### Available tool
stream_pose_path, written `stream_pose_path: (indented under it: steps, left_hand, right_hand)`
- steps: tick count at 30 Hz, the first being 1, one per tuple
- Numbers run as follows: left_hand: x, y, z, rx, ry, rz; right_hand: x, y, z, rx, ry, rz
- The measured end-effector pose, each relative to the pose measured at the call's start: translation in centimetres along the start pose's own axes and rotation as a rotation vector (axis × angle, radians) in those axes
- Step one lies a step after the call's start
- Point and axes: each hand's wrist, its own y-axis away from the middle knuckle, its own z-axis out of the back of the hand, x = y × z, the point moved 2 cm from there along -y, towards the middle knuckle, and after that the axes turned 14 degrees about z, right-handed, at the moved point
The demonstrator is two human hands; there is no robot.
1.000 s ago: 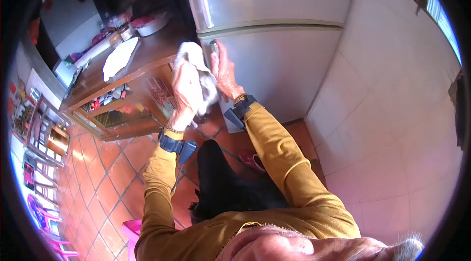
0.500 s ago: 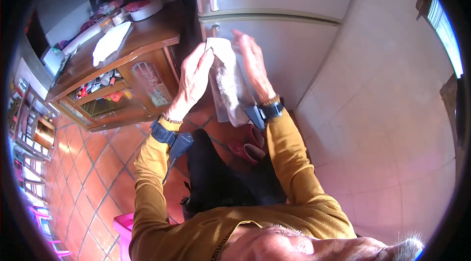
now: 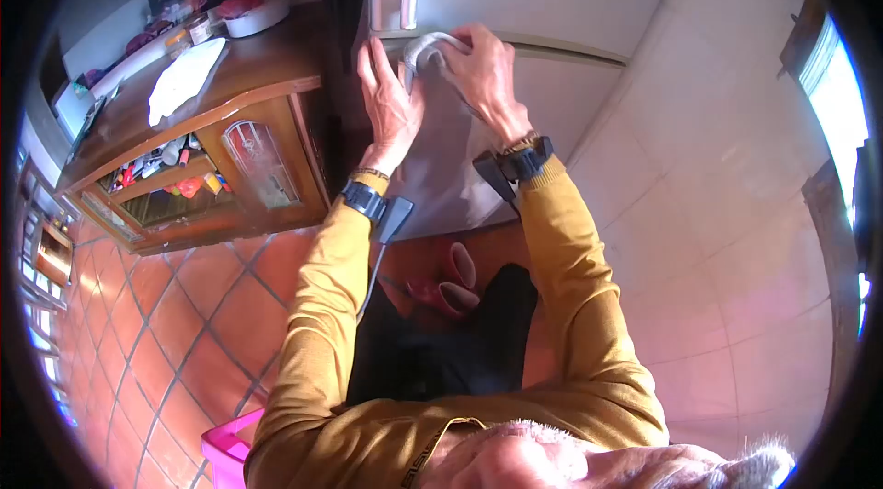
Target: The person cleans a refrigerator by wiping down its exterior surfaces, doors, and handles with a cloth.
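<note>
A greyish-white cloth arches between my hands in front of the refrigerator; its lower part hangs blurred against the pale door. My right hand is closed on the cloth's right end, fingers curled over it. On the other side, my left hand has its fingers raised and its thumb against the cloth's left end, which it seems to pinch; the exact grip is partly hidden. Behind both hands is the refrigerator, near the seam between its upper and lower doors.
A wooden cabinet stands at left, with a white sheet and a white bowl on top. Red boots stand on the tiles by my legs. A pink plastic object is behind at left. A tiled wall runs along the right.
My hands have risen towards the door seam. The cloth, earlier hanging from my left hand, now bends in an arc between both hands. My right hand has closed on it.
</note>
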Motion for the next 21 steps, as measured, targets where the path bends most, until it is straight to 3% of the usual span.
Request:
stream_pose_path:
  steps: [3, 7, 9, 12, 19, 21]
  left_hand:
    - [1.0, 0.3, -1.4, -0.060, 0.041, -0.022]
    - [0.9, 0.1, -1.1, -0.043, 0.053, -0.016]
    - [0.9, 0.1, -1.2, -0.044, 0.069, 0.010]
    - [0.8, 0.1, -1.0, -0.028, 0.019, 0.000]
    - [0.7, 0.3, -1.1, -0.036, 0.068, -0.005]
    - [0.8, 0.3, -1.2, -0.041, 0.101, -0.032]
  right_hand:
    - [0.1, -2.3, -1.7, 0.096, 0.104, -0.042]
    - [1.4, -3.4, -4.1, 0.126, -0.026, 0.064]
    - [1.8, -3.8, -4.1, 0.166, -0.022, 0.015]
    - [0.6, -3.4, -4.3, 0.112, 0.063, 0.115]
    - [-1.4, -3.2, -1.9, 0.157, 0.083, 0.007]
    - [-0.6, -3.6, -3.5, 0.141, 0.063, 0.084]
